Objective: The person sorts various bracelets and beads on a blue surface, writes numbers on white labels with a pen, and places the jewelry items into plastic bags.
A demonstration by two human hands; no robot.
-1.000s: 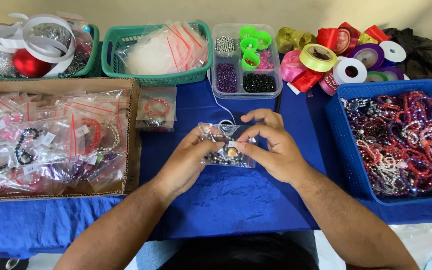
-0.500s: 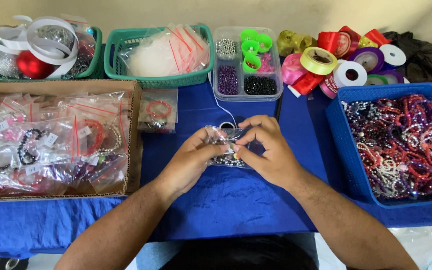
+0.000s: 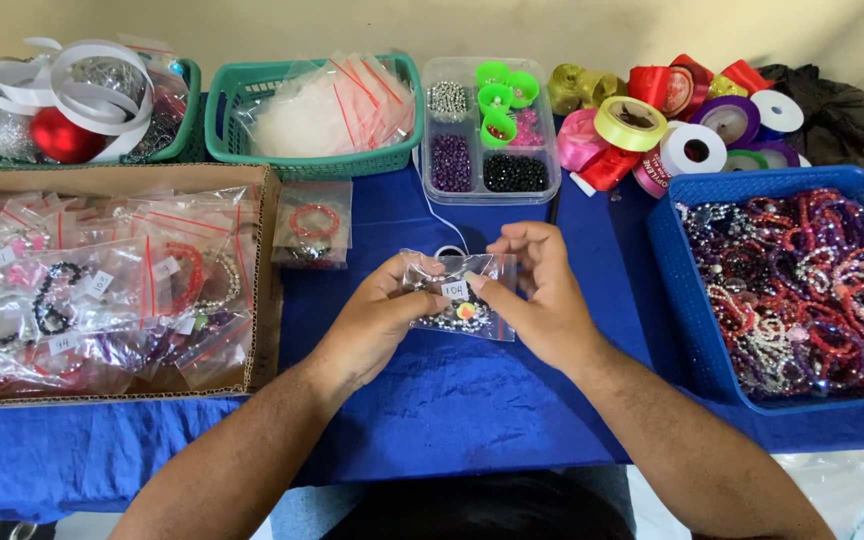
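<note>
Both hands pinch one small clear plastic zip bag point(image 3: 460, 297) with a beaded bracelet inside: left hand point(image 3: 377, 322) on its left edge, right hand point(image 3: 542, 300) at its labelled top. The cardboard box of filled bags point(image 3: 262, 290) left of the left hand looks well stocked; the blue basket of loose bracelets point(image 3: 697, 330) right of the right hand remains heaped.

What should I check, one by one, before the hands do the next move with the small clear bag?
1. Both hands on the bag: left hand and right hand hold the small clear bag: ok.
2. Bracelet inside the bag: ok.
3. White sticker on the bag: ok.
4. Bag mouth sealed: cannot tell.
5. Room in the cardboard box: crowded with bags, cannot tell.
6. Blue basket within reach: ok.
</note>
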